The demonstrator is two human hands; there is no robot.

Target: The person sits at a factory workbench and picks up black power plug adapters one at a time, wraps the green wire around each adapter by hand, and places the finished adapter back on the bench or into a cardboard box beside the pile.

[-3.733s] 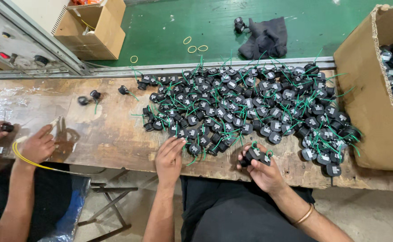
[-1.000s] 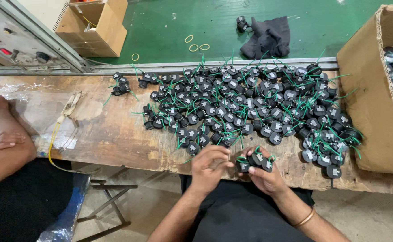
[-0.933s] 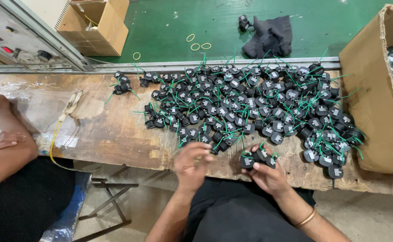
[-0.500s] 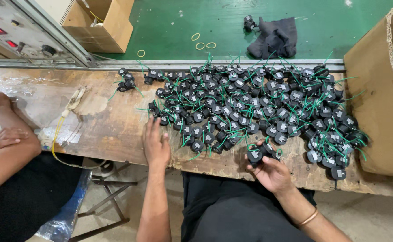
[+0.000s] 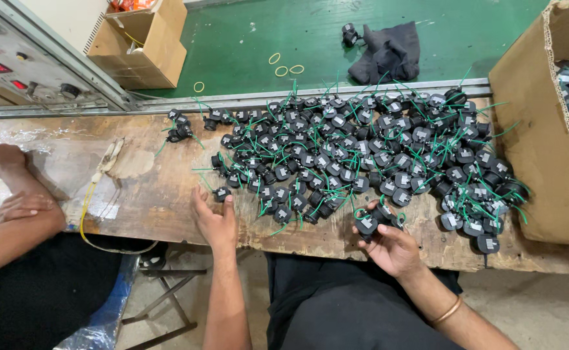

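Observation:
A wide heap of small black round parts with green wires (image 5: pixel 362 155) covers the worn wooden bench (image 5: pixel 148 194). My left hand (image 5: pixel 214 220) lies at the heap's left edge, fingers around one small black part (image 5: pixel 223 193) on the wood. My right hand (image 5: pixel 391 243) is held at the bench's front edge, closed on a few of the same black parts (image 5: pixel 375 220) with green wire loops.
A cardboard box (image 5: pixel 537 149) with more black parts stands at the right. Another person's arms (image 5: pixel 12 201) rest on the bench at the left, beside a yellow wire (image 5: pixel 90 207). Behind the bench lie a green belt, a dark cloth (image 5: pixel 388 52), rubber bands and a second box (image 5: pixel 145 42).
My left hand left my right hand, swung out to the left edge of the heap and now closes on a single part. My right hand stayed in place with its parts.

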